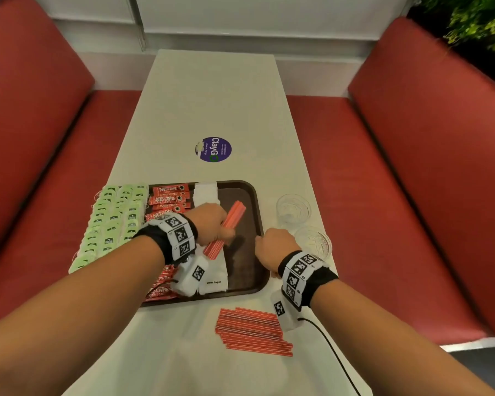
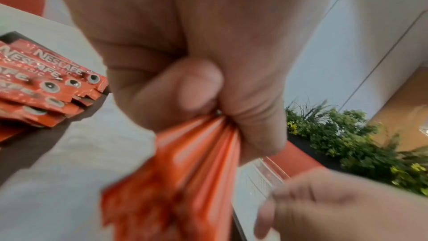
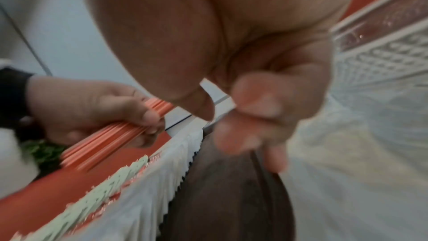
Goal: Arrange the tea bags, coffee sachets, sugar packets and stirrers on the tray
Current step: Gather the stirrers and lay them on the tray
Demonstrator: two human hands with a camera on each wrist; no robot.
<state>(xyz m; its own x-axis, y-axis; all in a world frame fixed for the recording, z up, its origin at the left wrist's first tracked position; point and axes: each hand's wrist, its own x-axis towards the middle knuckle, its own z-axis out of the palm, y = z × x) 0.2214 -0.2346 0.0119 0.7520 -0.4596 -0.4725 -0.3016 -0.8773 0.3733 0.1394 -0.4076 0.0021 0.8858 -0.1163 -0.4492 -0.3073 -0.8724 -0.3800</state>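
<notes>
left hand (image 1: 210,221) grasps bundle of red plastic stirrers (image 1: 226,228) | dark brown tray (image 1: 247,270) beneath grip | right hand (image 1: 272,247) beside, fingers curled, empty

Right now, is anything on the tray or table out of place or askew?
Yes. The tea bags overhang the tray's left edge onto the table. A pile of stirrers lies loose on the table, off the tray. The left hand grips a stirrer bundle tilted over the tray's bare strip.
</notes>
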